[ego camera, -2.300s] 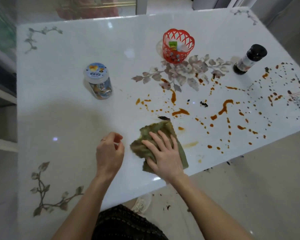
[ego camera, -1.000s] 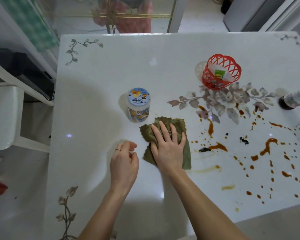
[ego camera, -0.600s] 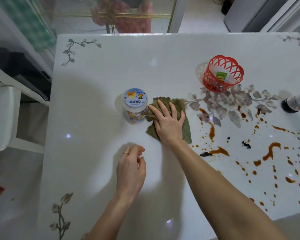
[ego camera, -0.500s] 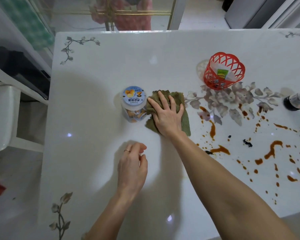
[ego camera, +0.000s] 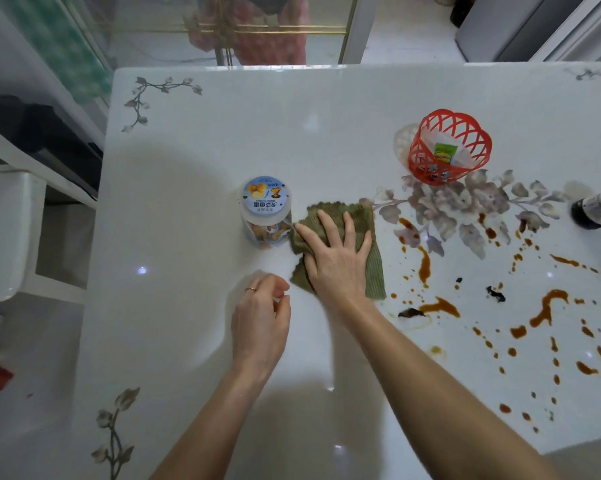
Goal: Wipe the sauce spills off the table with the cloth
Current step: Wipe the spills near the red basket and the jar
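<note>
Since the cloth looks soft, light and bunch-prone on the glossy worktop, we keep the right hand spread flat on its centre, left hand loosely curled, empty.

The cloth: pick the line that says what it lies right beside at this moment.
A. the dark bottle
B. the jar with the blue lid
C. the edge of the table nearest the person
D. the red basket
B. The cloth, pressed flat under the right hand, has its left corner up against the jar; the red basket and the bottle stand well off to the right.
</note>
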Demonstrator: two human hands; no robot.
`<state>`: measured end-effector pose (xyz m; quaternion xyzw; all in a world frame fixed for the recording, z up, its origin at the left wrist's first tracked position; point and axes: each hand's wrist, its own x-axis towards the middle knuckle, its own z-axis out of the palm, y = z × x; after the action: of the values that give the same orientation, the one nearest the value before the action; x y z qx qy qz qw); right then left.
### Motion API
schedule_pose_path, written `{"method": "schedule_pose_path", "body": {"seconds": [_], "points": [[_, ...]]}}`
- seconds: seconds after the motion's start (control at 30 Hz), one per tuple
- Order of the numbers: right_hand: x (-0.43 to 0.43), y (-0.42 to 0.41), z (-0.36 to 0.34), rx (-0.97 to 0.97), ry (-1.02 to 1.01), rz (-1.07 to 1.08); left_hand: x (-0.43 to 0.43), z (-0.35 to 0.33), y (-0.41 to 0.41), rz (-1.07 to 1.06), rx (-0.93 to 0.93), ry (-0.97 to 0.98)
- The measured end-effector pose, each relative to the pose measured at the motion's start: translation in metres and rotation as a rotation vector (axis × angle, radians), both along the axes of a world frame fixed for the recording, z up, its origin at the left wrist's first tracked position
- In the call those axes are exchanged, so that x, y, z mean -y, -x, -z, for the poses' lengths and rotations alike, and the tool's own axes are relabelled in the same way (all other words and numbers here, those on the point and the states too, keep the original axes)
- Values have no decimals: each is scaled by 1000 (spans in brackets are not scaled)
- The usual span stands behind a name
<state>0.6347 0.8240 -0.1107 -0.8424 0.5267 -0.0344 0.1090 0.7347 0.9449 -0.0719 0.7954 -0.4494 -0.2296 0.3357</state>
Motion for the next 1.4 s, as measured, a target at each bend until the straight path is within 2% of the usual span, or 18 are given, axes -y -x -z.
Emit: {"method": "schedule_pose_path", "body": {"seconds": [0.23, 0.53, 0.73, 0.9, 0.97, 1.07, 1.13, 1.27, 1.33, 1.4], "points": [[-63, -20, 3, 51, 34, 36, -5, -5, -7, -135, 44, 18], [-75, -68, 2, 87, 51, 162, -13, -11, -19, -233, 60, 3], [-97, -35, 2, 127, 96, 2, -9, -13, -19, -223, 63, -41], [-111, 40, 5, 122, 149, -210, -11, -11, -14, -150, 93, -62], [-86, 56, 7, 77, 155, -180, -13, -7, -13, -99, 130, -38], [-47, 52, 6, 25, 119, 18, -14, -2, -9, -25, 181, -22], [-52, 49, 5, 29, 106, 89, -14, 0, -3, 54, 218, -49], [-106, 74, 6, -3, 114, -29, -12, -1, 7, 198, 241, -111], [-97, 87, 6, -19, 112, -73, -13, -1, 11, 238, 258, -121], [-73, 84, 5, -31, 119, 13, -16, -1, 14, 269, 284, -135]]}}
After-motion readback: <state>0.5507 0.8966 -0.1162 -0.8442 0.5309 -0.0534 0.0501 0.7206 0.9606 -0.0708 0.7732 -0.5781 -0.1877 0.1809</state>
